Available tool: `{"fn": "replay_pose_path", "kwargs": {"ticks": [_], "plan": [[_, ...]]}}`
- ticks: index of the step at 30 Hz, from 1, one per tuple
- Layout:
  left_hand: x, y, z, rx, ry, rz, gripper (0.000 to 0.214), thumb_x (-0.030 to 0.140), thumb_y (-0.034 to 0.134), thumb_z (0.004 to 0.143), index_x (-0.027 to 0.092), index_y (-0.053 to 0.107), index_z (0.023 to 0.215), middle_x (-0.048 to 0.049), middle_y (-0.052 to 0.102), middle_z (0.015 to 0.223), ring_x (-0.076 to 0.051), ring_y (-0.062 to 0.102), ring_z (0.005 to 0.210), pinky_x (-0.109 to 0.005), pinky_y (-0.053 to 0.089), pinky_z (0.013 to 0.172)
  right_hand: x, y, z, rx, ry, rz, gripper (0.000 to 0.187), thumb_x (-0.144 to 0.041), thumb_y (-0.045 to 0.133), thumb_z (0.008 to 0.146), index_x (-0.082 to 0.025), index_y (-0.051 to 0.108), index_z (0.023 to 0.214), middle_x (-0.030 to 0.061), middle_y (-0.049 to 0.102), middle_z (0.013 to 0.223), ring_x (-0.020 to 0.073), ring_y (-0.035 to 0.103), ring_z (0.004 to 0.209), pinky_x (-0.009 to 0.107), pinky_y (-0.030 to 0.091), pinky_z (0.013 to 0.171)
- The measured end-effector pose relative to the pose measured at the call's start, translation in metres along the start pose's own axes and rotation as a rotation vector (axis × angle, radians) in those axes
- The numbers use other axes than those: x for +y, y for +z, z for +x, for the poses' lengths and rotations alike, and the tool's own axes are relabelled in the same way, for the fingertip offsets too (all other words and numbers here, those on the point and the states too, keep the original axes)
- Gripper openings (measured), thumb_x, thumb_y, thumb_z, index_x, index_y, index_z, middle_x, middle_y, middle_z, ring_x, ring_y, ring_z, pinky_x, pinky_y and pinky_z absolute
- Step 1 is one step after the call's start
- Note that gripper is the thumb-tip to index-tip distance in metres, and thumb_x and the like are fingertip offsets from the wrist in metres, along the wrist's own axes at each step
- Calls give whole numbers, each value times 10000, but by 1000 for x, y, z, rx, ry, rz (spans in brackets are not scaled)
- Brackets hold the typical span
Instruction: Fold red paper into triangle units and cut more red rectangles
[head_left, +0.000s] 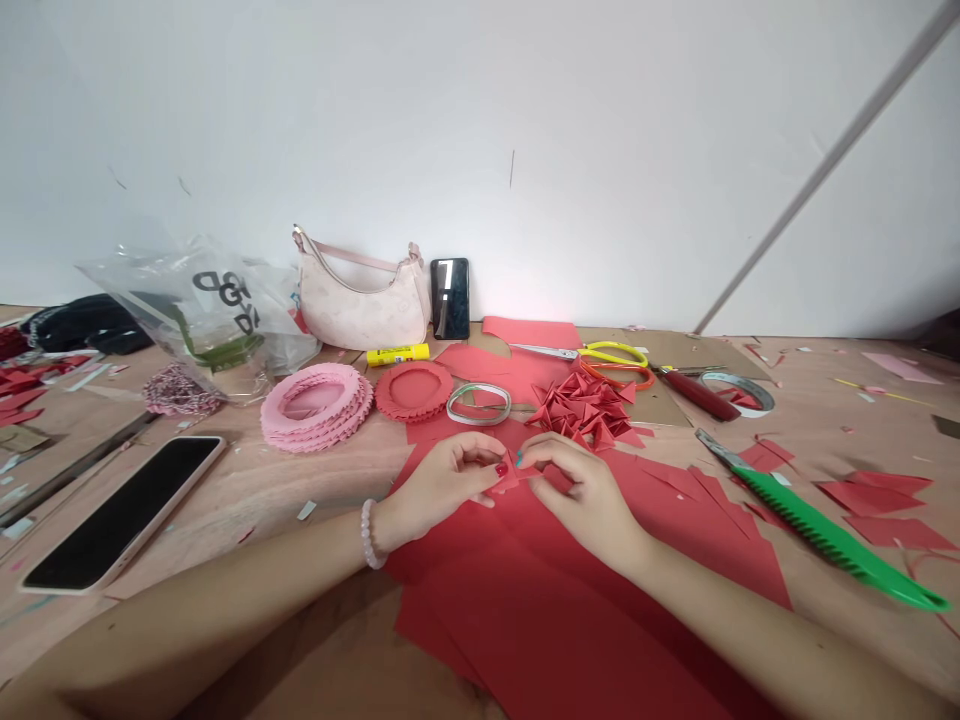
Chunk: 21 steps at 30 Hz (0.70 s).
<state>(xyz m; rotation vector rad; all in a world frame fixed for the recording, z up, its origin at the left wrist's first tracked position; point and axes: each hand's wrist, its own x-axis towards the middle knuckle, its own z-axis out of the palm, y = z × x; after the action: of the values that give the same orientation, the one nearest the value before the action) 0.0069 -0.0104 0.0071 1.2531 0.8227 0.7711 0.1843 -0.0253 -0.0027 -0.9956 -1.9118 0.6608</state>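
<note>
Pinching a small folded piece of red paper [511, 474] between them, the left hand [439, 487] and right hand [585, 498] hover just above overlapping red paper sheets [577, 620] on the wooden worktop [262, 500]. In the head view, the fingers [480, 447] of both hands press together on the piece from either side, fingertips almost meeting. Even pressure from both sides, with the edges kept lined up, seems the best way to handle paper this small. Ahead lies a heap of folded red triangles [581, 410], with a stack of pink paper rings [315, 408] to its left and yellow-handled scissors [615, 352] behind it. A green-handled serrated cutter [832, 535] lies off to the right.
</note>
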Motion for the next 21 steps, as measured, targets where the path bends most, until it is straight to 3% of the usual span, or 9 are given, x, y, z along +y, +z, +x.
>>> {"fn": "replay_pose_path", "kwargs": {"ticks": [10, 14, 21], "plan": [[-3, -3, -1, 49, 12, -46, 226, 261, 635, 712, 165, 563, 904, -38, 544, 947, -130, 528, 820, -230, 486, 632, 4, 0, 1, 1, -13, 85, 208, -82, 508, 714, -213, 569, 864, 40, 604, 880, 183, 573, 827, 313, 472, 740], [-3, -3, 0, 10, 34, -22, 203, 245, 609, 729, 164, 536, 900, -31, 554, 898, -110, 533, 760, -224, 472, 629, 4, -1, 1, 71, 96, 142, 56, -195, 524, 775, -202, 571, 803, 40, 616, 813, 172, 580, 750, 294, 483, 685], [0, 5, -2, -55, 93, 209, 79, 139, 549, 707, 146, 518, 780, -3, 564, 734, -117, 544, 703, -225, 431, 646, 0, 4, 2, 100, 224, 241, 104, -275, 459, 842, -202, 487, 774, -26, 487, 630, 120, 507, 582, 233, 434, 557]]}}
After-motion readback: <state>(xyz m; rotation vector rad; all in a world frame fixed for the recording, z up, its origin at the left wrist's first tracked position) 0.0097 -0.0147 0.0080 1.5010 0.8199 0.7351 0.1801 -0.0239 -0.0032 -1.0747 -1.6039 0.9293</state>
